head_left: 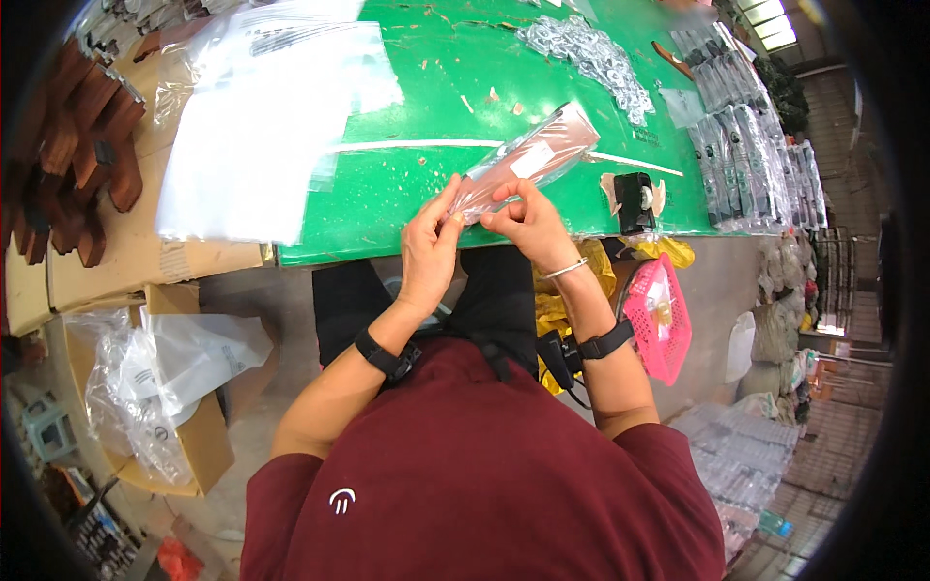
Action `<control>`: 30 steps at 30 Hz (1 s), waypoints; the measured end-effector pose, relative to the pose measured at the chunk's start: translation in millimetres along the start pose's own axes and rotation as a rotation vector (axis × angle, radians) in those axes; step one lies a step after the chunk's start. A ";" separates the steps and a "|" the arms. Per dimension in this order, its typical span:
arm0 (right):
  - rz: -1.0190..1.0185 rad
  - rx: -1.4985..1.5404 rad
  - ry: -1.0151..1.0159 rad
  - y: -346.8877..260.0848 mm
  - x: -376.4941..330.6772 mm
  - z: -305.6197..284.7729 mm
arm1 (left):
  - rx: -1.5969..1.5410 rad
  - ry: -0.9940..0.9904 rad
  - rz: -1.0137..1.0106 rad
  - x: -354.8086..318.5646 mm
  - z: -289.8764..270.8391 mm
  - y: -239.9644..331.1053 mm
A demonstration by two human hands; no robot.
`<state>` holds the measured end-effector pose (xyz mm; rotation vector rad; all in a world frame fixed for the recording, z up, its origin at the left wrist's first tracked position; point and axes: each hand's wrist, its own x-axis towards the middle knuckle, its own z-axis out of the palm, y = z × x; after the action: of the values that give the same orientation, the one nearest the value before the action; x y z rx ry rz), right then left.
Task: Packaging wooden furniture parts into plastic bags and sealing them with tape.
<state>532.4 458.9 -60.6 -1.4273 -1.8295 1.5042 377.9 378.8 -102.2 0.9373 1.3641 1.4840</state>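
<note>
My left hand [429, 242] pinches the near end of a clear plastic sleeve [528, 157] holding a brown wooden piece | my right hand [526, 221] grips the same end, fingers closed on its mouth, likely to keep it flat | sleeve slants up over the near edge of the green desk [436, 184] | stacked empty bags [262, 126] lie left, in reach.
</note>
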 end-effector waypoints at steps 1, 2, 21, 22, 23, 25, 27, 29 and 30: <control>0.000 0.008 -0.003 1.4 -1.8 3.5 | 0.009 0.000 -0.002 -0.1 -0.3 0.0; -0.071 -0.083 0.057 2.6 -4.1 7.4 | -0.016 0.006 -0.023 0.0 -0.4 -0.1; -0.694 -0.507 0.502 33.3 -17.0 16.8 | -0.002 -0.120 -0.044 4.1 -13.8 8.4; -0.655 -0.490 0.524 34.4 -26.7 4.3 | 0.067 -0.144 -0.053 3.4 -16.9 12.4; -0.617 -0.473 0.545 35.9 -35.3 -10.8 | 0.136 -0.166 -0.061 3.6 -20.9 14.1; -0.450 -0.395 0.784 49.7 -47.6 -61.2 | 0.333 -0.156 0.034 5.2 -29.9 17.5; -0.325 -0.201 0.986 51.9 -63.6 -119.5 | 0.666 -0.048 0.121 2.2 -23.9 44.8; -0.312 -0.496 1.038 84.9 -71.1 -173.0 | 0.817 -0.025 0.366 11.1 -1.5 62.8; -0.292 -0.500 0.985 98.8 -71.6 -187.1 | 0.961 0.010 0.608 16.9 13.4 66.0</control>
<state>754.4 483.5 -59.4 -1.5835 -1.6490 0.0848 377.4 399.0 -35.7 2.0870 1.9432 1.1841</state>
